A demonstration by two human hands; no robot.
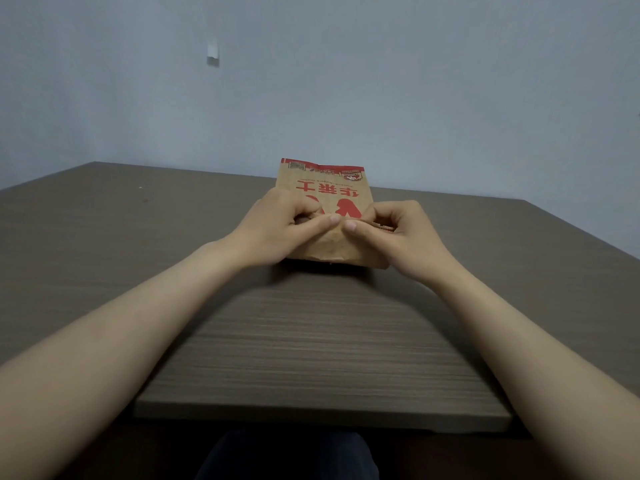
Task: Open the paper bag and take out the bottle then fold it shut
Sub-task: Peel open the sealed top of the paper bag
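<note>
A brown paper bag (323,183) with red print lies on the table, its far end raised and its folded top edge towards me. My left hand (277,226) pinches the left part of that folded flap between thumb and fingers. My right hand (391,233) pinches the right part, thumb on top. The two thumbs nearly meet at the middle of the flap. No bottle shows; whatever the bag holds is hidden.
The bag rests on a grey-brown wood-grain table (311,341) whose near edge is close to my lap. A pale wall rises behind the table, with a small white hook (212,54) on it. Dark trousers show below the table edge.
</note>
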